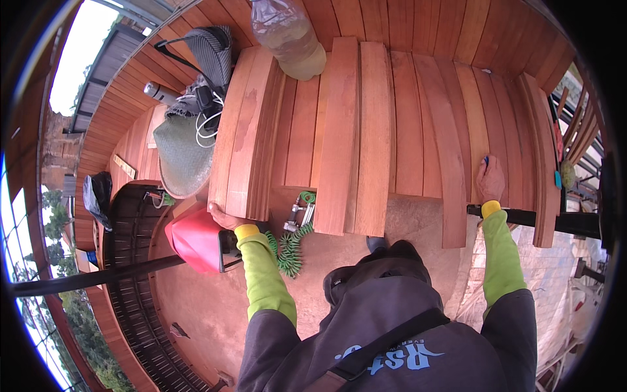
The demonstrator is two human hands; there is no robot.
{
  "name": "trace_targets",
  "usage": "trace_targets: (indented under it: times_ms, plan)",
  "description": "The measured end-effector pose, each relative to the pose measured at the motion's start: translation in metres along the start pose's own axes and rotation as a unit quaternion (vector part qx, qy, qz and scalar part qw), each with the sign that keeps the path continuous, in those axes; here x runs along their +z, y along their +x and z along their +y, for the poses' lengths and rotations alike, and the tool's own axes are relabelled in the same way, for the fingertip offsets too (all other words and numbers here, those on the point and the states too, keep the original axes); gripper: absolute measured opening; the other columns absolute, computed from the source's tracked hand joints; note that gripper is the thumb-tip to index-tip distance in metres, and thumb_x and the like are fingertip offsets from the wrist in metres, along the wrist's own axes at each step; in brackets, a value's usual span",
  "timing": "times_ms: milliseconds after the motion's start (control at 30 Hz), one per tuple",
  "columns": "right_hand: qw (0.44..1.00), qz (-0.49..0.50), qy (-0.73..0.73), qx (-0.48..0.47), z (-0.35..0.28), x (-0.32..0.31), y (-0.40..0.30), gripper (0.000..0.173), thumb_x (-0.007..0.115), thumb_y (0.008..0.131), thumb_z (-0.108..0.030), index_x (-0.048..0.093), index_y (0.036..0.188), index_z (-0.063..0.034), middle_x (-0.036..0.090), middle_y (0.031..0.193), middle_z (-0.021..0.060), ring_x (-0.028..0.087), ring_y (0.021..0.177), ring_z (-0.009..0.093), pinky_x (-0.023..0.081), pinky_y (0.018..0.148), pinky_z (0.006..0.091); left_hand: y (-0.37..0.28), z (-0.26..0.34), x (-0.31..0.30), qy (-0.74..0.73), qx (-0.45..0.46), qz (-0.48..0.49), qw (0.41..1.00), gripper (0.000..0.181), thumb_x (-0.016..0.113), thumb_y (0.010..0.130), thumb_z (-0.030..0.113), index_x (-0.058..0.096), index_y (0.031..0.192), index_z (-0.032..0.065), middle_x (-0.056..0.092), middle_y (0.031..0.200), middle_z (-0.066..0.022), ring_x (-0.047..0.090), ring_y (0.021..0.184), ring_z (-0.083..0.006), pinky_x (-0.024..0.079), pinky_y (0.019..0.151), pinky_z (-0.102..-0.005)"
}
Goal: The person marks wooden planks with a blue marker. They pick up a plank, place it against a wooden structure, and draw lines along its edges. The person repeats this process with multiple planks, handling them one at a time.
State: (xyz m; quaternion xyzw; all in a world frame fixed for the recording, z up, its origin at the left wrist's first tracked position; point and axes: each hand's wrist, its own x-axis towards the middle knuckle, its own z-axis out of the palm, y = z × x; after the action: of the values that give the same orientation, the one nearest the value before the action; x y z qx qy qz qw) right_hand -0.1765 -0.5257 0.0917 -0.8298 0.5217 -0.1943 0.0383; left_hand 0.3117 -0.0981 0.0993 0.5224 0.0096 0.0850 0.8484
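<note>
My left hand (224, 215) grips the near left corner of a stack of reddish wooden boards (240, 132) lying across a slatted wooden bench. My right hand (490, 182) rests on the bench seat near its front edge, fingers curled round a small blue object (485, 160), mostly hidden. Between my hands, two loose boards (339, 142) (373, 142) lie side by side, their near ends overhanging the seat. A thinner, bowed board (448, 152) lies just left of my right hand. Further right, another overhanging board (536, 166) rests near the bench's end.
A large plastic bottle (294, 49) of yellowish liquid stands behind the boards. A woven hat (183, 157), white cable (198, 130), metal flask (161, 93) and striped bag (211, 56) sit left. Below are an air nailer (293, 218), green coiled hose (290, 257) and red-covered object (193, 240).
</note>
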Motion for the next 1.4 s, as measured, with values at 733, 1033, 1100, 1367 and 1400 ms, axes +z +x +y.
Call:
trace_targets:
  times_ms: [733,1033,1100,1367,1400]
  plan:
    - [0.998,0.024,-0.019,-0.049,0.015,0.008,0.0,0.023,0.047,0.092,-0.021,0.053,0.101,-0.0008,0.057,0.096,0.021,0.056,0.087,0.04,0.046,0.074,0.046,-0.01,-0.007,-0.001,0.045,0.018,0.13,0.99,0.063,0.052,0.09,0.053,0.043,0.126,0.0021,0.048,0.119,-0.0114,0.045,0.109,-0.0201,0.032,0.099,-0.0327]
    - [0.997,0.039,0.036,-0.061,0.011,0.007,0.0,0.023,0.048,0.09,-0.019,0.053,0.103,-0.0005,0.057,0.094,0.0206,0.056,0.087,0.039,0.046,0.074,0.0448,-0.225,-0.083,-0.146,0.521,-0.174,-0.013,0.835,0.06,0.061,0.08,0.043,0.052,0.122,0.0013,0.059,0.117,-0.0255,0.055,0.111,-0.0371,0.042,0.096,-0.0417]
    - [0.997,0.029,0.027,-0.071,0.01,0.005,-0.001,0.022,0.048,0.09,-0.018,0.053,0.103,-0.0006,0.058,0.095,0.0204,0.057,0.087,0.039,0.046,0.075,0.0445,-0.289,-0.085,-0.176,0.596,-0.402,-0.257,0.646,0.059,0.061,0.08,0.048,0.061,0.118,0.0033,0.06,0.119,-0.0219,0.054,0.116,-0.0346,0.04,0.101,-0.0387]
    - [0.993,0.031,0.076,-0.082,0.012,0.008,-0.001,0.023,0.048,0.09,-0.018,0.055,0.105,-0.0012,0.059,0.099,0.0197,0.058,0.091,0.037,0.047,0.077,0.0444,-0.384,-0.061,-0.154,0.59,-0.051,-0.18,0.785,0.096,0.071,0.077,0.029,0.01,0.148,0.0096,0.026,0.144,-0.0315,0.047,0.12,-0.0444,0.041,0.1,-0.0441]
    - [0.994,0.028,0.077,-0.075,0.02,0.008,0.0,0.024,0.047,0.09,-0.018,0.055,0.105,-0.0011,0.06,0.099,0.0193,0.058,0.092,0.037,0.047,0.077,0.0447,-0.36,-0.024,-0.095,0.485,-0.074,-0.129,0.862,0.093,0.07,0.079,0.019,0.01,0.149,0.0127,0.031,0.144,-0.0267,0.038,0.13,-0.0395,0.045,0.096,-0.0401]
